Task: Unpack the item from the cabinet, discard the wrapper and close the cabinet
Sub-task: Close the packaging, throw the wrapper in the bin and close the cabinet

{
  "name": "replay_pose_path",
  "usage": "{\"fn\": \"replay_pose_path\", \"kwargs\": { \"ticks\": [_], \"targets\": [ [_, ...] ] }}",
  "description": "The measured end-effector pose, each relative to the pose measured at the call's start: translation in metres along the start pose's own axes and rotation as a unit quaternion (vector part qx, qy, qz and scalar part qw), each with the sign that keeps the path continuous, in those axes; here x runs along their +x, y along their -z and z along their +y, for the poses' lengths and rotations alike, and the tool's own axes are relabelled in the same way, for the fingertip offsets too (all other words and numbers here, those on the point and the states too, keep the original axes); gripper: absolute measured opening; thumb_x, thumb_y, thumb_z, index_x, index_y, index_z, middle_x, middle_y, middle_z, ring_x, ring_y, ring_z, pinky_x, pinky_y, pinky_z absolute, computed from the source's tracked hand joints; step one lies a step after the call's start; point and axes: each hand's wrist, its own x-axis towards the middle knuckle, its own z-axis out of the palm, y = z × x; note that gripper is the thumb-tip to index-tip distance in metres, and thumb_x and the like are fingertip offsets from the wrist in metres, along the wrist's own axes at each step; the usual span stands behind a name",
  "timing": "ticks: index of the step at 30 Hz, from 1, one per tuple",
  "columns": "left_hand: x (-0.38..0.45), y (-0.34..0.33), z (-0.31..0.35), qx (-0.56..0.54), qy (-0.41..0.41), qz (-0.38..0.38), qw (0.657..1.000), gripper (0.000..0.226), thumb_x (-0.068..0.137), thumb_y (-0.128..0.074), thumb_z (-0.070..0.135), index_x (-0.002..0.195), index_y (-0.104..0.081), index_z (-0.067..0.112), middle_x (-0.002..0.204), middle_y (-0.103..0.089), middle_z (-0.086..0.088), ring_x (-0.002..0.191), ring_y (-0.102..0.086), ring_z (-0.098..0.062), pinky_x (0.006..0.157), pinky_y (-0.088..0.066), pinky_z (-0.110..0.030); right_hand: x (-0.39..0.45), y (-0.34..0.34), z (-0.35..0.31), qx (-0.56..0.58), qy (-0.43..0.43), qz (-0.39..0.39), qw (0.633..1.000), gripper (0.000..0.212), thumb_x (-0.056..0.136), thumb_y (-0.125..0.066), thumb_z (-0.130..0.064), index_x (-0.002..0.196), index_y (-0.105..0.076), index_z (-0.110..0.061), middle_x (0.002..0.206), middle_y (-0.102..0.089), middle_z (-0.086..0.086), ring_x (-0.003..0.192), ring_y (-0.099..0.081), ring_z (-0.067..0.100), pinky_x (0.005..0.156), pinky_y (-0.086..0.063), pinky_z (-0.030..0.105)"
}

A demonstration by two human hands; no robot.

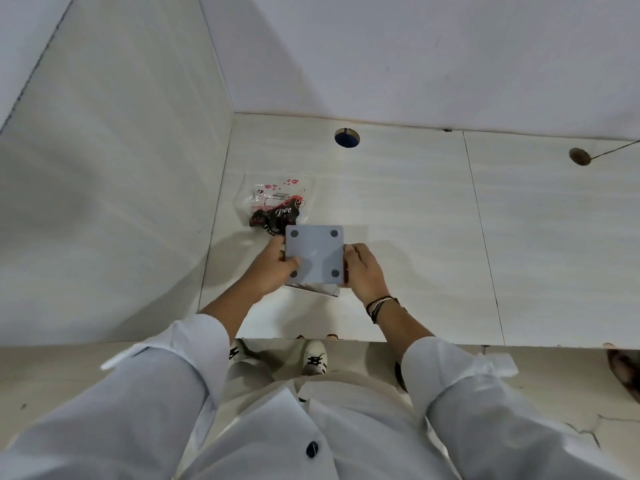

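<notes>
Both hands grip a grey square plate [314,254] with four dark round pads at its corners, holding it over the white tiled desk [398,220]. The left hand [273,263] clamps the plate's left edge with the thumb across its lower left corner; the right hand [363,271] closes on its right edge, fingers curled behind. Holding it by opposite edges keeps the flat piece level and leaves its face free, which suits pulling it out of its packing. A strip of clear film [313,288] shows just below the plate, touching or nearly touching its lower edge; I judge this to be the wrapper coming off, though whether it is wholly free cannot be told.

Just beyond the plate, toward the side wall, lies a crumpled printed bag [273,202] in clear and dark red plastic, its near end hidden behind the plate's upper left corner. Farther beyond the plate a round hole [347,137] opens in the desk near the back wall.

Right of the plate the desk is bare for a long stretch. The side wall stands near on the left. The desk's front edge runs below the wrists, with the floor beneath. No cabinet door shows.
</notes>
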Motion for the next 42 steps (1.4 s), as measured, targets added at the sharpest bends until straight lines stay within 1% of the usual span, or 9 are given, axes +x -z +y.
{"fn": "replay_pose_path", "kwargs": {
  "ticks": [2, 7, 12, 17, 24, 26, 31, 36, 42],
  "targets": [
    [-0.001, -0.008, -0.003, 0.081, -0.038, 0.043, 0.995, 0.047, 0.096, -0.062, 0.020, 0.142, -0.049, 0.019, 0.119, -0.061, -0.003, 0.105, -0.064, -0.025, 0.075, -0.053, -0.032, -0.010, -0.004, 0.004, -0.039, 0.017, 0.001, 0.999, 0.036, 0.103, -0.049, -0.047, 0.111, -0.058, -0.013, 0.095, -0.070, 0.003, 0.090, -0.074, 0.029, 0.074, -0.064, 0.053],
    [0.001, -0.014, -0.012, 0.173, -0.075, 0.101, 0.977, 0.045, 0.088, -0.060, 0.028, 0.131, -0.061, 0.019, 0.119, -0.053, -0.007, 0.109, -0.061, -0.030, 0.094, -0.058, -0.048, -0.013, -0.013, 0.018, -0.126, 0.025, 0.026, 0.991, 0.030, 0.105, -0.051, -0.039, 0.103, -0.051, -0.009, 0.088, -0.072, 0.011, 0.077, -0.069, 0.032, 0.061, -0.054, 0.037],
    [0.000, -0.010, -0.009, 0.211, -0.058, 0.201, 0.955, 0.042, 0.092, -0.060, 0.032, 0.130, -0.064, 0.016, 0.121, -0.056, -0.011, 0.111, -0.057, -0.034, 0.095, -0.053, -0.053, -0.007, -0.022, 0.016, -0.102, -0.003, 0.002, 0.995, 0.036, 0.100, -0.058, -0.044, 0.106, -0.058, -0.009, 0.089, -0.076, 0.013, 0.074, -0.076, 0.032, 0.071, -0.064, 0.050],
    [0.002, -0.005, -0.012, 0.178, -0.051, 0.166, 0.969, 0.031, 0.096, -0.058, 0.028, 0.121, -0.067, 0.012, 0.115, -0.069, -0.011, 0.101, -0.066, -0.031, 0.080, -0.053, -0.037, -0.009, -0.025, 0.006, -0.087, -0.024, 0.017, 0.996, 0.040, 0.098, -0.061, -0.046, 0.102, -0.059, -0.006, 0.090, -0.077, 0.014, 0.065, -0.077, 0.028, 0.054, -0.062, 0.032],
    [0.003, -0.001, -0.013, 0.209, -0.031, 0.120, 0.970, 0.035, 0.101, -0.054, 0.032, 0.129, -0.063, 0.012, 0.120, -0.071, -0.012, 0.102, -0.064, -0.029, 0.078, -0.049, -0.035, -0.009, -0.015, 0.004, -0.104, -0.021, -0.006, 0.994, 0.035, 0.098, -0.065, -0.034, 0.073, -0.053, -0.013, 0.073, -0.078, 0.016, 0.058, -0.077, 0.027, 0.053, -0.062, 0.028],
    [0.002, -0.003, -0.013, 0.195, -0.026, 0.113, 0.974, 0.035, 0.100, -0.054, 0.031, 0.128, -0.062, 0.012, 0.120, -0.070, -0.013, 0.101, -0.064, -0.030, 0.078, -0.050, -0.036, -0.008, -0.017, 0.008, -0.126, -0.012, -0.003, 0.992, 0.037, 0.096, -0.067, -0.034, 0.070, -0.049, -0.016, 0.076, -0.077, 0.017, 0.064, -0.077, 0.034, 0.061, -0.065, 0.038],
    [0.000, -0.007, -0.009, 0.178, -0.025, 0.128, 0.975, 0.032, 0.098, -0.058, 0.031, 0.120, -0.065, 0.009, 0.111, -0.070, -0.012, 0.091, -0.061, -0.026, 0.072, -0.049, -0.034, 0.000, -0.015, 0.011, -0.172, 0.021, 0.025, 0.985, 0.031, 0.095, -0.068, -0.039, 0.083, -0.055, -0.013, 0.084, -0.068, 0.007, 0.079, -0.064, 0.028, 0.060, -0.044, 0.028],
    [0.001, -0.009, 0.004, 0.188, -0.043, 0.174, 0.966, 0.031, 0.097, -0.062, 0.037, 0.102, -0.070, 0.008, 0.087, -0.070, -0.005, 0.078, -0.066, -0.028, 0.071, -0.058, -0.040, 0.009, -0.002, -0.007, -0.112, 0.043, 0.071, 0.990, 0.027, 0.094, -0.071, -0.034, 0.101, -0.064, -0.009, 0.090, -0.066, 0.002, 0.083, -0.060, 0.021, 0.063, -0.042, 0.021],
    [0.002, -0.015, 0.006, 0.198, -0.021, 0.179, 0.963, 0.028, 0.095, -0.065, 0.030, 0.084, -0.065, 0.005, 0.071, -0.058, 0.002, 0.067, -0.057, -0.023, 0.053, -0.039, -0.026, 0.023, -0.002, -0.006, -0.169, 0.016, 0.031, 0.985, 0.026, 0.095, -0.066, -0.032, 0.093, -0.063, -0.006, 0.088, -0.064, 0.004, 0.085, -0.058, 0.025, 0.068, -0.041, 0.029]
  ]
}}
